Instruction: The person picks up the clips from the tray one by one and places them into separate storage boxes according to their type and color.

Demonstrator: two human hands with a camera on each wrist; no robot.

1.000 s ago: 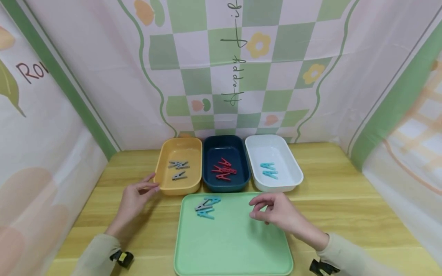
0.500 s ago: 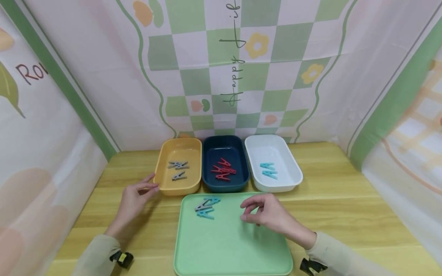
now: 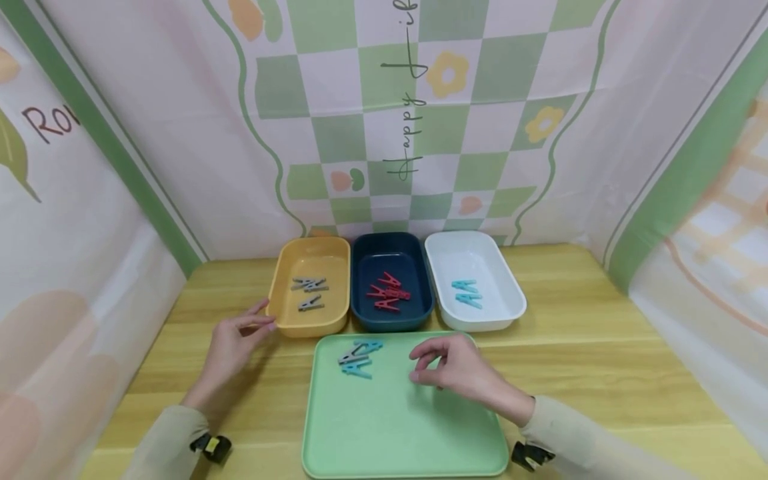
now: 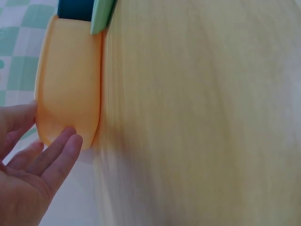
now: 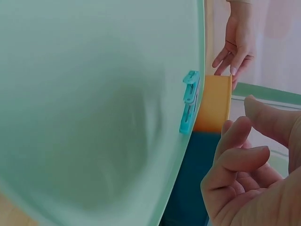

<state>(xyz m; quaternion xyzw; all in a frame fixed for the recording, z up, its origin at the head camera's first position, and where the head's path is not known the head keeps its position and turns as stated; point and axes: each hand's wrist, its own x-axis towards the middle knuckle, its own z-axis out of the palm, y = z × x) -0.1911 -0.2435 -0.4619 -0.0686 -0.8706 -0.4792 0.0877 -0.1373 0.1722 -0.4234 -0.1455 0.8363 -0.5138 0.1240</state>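
Note:
My left hand [image 3: 237, 343] touches the near left corner of a yellow bin [image 3: 327, 257], its extended fingertips resting on the wall. In the left wrist view, the fingers lie against the bin's end. My right hand [image 3: 459, 370] hovers over the right half of a green tray [image 3: 402, 433], fingers loosely bent, thumb apart from the index finger, nothing between them. To its left on the tray lie a grey clothespin [image 3: 353, 358], a light blue clothespin [image 3: 359, 369] in front and another light blue clothespin [image 3: 372, 345] behind, close together.
Grey clothespins [image 3: 311, 304] lie in the yellow bin. Beside it, a navy bin [image 3: 390, 247] holds several red clothespins [image 3: 387, 305], and a white bin [image 3: 465, 250] holds two light blue clothespins [image 3: 468, 301]. A patterned cloth [image 3: 390, 133] hangs behind the wooden table [image 3: 588, 320].
My right hand has moved left over the tray toward the clothespins, still holding nothing. My left hand has stayed at the yellow bin. No clothespins have moved.

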